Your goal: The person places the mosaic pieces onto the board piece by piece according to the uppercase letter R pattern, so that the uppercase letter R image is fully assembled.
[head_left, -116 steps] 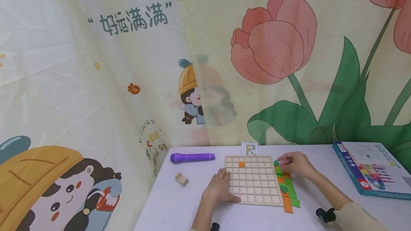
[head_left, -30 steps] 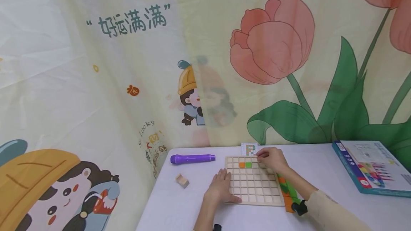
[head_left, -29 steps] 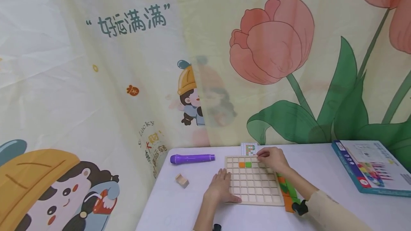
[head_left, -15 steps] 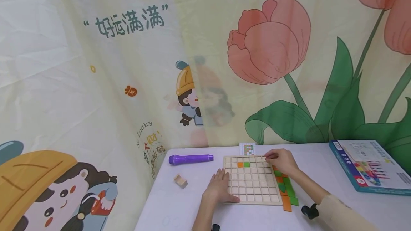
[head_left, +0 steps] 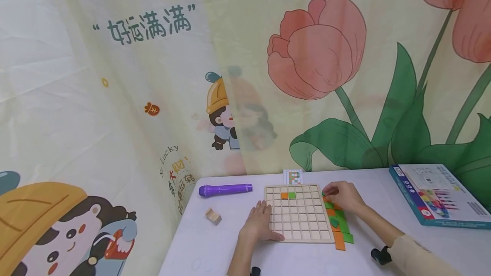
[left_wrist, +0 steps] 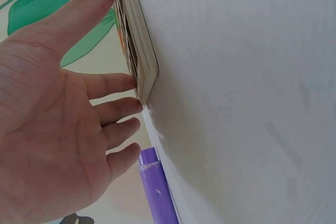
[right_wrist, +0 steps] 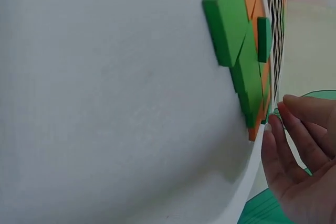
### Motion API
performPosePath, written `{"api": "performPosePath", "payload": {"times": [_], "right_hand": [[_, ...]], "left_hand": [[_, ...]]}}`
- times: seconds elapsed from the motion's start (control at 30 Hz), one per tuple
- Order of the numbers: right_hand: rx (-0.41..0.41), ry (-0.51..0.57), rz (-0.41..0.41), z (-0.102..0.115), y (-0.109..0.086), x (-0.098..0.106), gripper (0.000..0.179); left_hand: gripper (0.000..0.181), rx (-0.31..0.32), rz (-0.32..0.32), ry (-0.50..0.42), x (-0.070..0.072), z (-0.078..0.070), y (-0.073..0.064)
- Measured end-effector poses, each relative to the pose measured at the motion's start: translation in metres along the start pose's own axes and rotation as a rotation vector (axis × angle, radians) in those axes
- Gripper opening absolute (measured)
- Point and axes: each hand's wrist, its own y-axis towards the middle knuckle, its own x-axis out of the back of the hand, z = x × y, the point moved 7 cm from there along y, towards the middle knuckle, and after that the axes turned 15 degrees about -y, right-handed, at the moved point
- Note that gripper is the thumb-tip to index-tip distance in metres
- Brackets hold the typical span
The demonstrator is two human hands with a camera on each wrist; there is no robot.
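A pale wooden grid board (head_left: 299, 216) lies on the white table. In its second row from the back sit an orange square tile (head_left: 284, 196) and, beside it, a green square tile (head_left: 292, 195). My left hand (head_left: 258, 222) rests along the board's left edge, fingers extended and thumb at the near corner; the left wrist view shows its fingertips against the board's side. Along the right edge lie loose green tiles (right_wrist: 231, 19) and orange tiles (head_left: 339, 241). My right hand (head_left: 347, 195) is at their far end, thumb and fingertips close together; I cannot tell whether they pinch a tile.
Behind the board lies a small pattern card (head_left: 293, 177). A purple toy microphone (head_left: 225, 189) and small wooden blocks (head_left: 213, 216) are to the left. A flat blue-edged box (head_left: 441, 195) lies at the right, and a printed curtain hangs behind the table.
The green square tile has joined the orange one on the board since the oldest frame. My right hand has moved right, from the board's far edge to the loose tiles. My left hand stays put.
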Motion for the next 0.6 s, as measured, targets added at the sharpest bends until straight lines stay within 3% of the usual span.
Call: {"api": "performPosePath", "payload": {"times": [0.23, 0.6], "right_hand": [[0.033, -0.035, 0.019, -0.0044, -0.0028, -0.0043, 0.019], [0.017, -0.070, 0.031, -0.0066, 0.0001, -0.0046, 0.020]], "left_hand": [[0.112, 0.006, 0.004, -0.008, 0.0006, -0.0010, -0.0003], [0.111, 0.005, 0.000, -0.020, 0.0016, -0.0008, -0.0021]]}}
